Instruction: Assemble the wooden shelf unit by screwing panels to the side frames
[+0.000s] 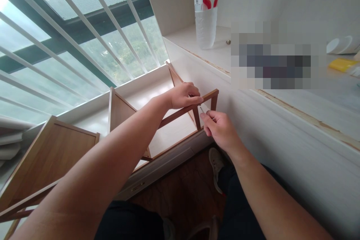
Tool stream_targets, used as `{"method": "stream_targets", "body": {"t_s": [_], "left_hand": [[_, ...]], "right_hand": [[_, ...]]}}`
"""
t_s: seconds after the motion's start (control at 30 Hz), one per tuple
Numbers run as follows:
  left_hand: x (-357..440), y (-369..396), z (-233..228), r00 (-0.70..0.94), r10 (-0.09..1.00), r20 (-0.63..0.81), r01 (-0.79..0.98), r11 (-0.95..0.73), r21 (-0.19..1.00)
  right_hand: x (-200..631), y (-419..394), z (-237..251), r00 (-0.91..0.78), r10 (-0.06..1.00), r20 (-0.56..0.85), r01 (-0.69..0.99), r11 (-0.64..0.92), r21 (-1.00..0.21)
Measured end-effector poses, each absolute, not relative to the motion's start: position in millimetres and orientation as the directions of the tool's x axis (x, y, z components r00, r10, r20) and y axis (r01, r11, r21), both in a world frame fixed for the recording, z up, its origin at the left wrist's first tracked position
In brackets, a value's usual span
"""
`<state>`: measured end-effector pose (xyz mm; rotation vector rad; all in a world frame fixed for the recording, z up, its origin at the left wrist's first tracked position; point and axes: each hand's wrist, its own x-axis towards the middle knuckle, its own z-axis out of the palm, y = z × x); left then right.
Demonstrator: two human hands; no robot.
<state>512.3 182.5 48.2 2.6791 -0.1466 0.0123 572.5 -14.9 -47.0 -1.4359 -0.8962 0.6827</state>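
I am working with both hands at one wooden frame (157, 120), which is lying on the white window ledge (92, 116) beside the cabinet wall. My left hand (184, 95) is closing around the frame's top rail near its far corner, fingers wrapped over the wood. My right hand (218, 127) is curling shut on one thin metal tool (203, 110), whose tip is pointing up at the corner joint just under my left fingers; it may be a hex key, but most of it is hiding inside my fist. I am counting three upright wooden panels in the frame, the nearest one cut off by the lower left edge of the view. On the counter above, one clear plastic bottle (206, 15) is standing, its cap cut off at the top. One yellow object (341, 64) and two white dishes (343, 45) are sitting at the far right, too small to identify. One shoe (216, 163) is showing on the dark floor.
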Motion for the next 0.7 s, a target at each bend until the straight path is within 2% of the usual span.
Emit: {"method": "stream_targets", "body": {"t_s": [0.1,0.37,0.53,0.7], "left_hand": [[512.9,183.5,46.7,0.994,-0.102,0.047,-0.112,-0.882,0.458],[514.6,181.9,47.4,0.985,-0.157,0.075,-0.173,-0.848,0.500],[513.9,181.1,47.4,0.988,-0.141,0.069,-0.157,-0.860,0.486],[514.5,182.7,46.1,0.991,-0.127,0.052,-0.136,-0.865,0.484]], "right_hand": [[575.8,-16.7,-46.5,0.545,0.815,0.196,0.338,0.000,-0.941],[573.1,-20.2,-39.1,0.570,0.699,0.433,0.563,0.051,-0.825],[573.5,-17.6,-40.9,0.542,0.696,0.471,0.629,0.036,-0.777],[575.3,-15.6,-38.8,0.529,0.712,0.461,0.626,0.039,-0.779]]}}
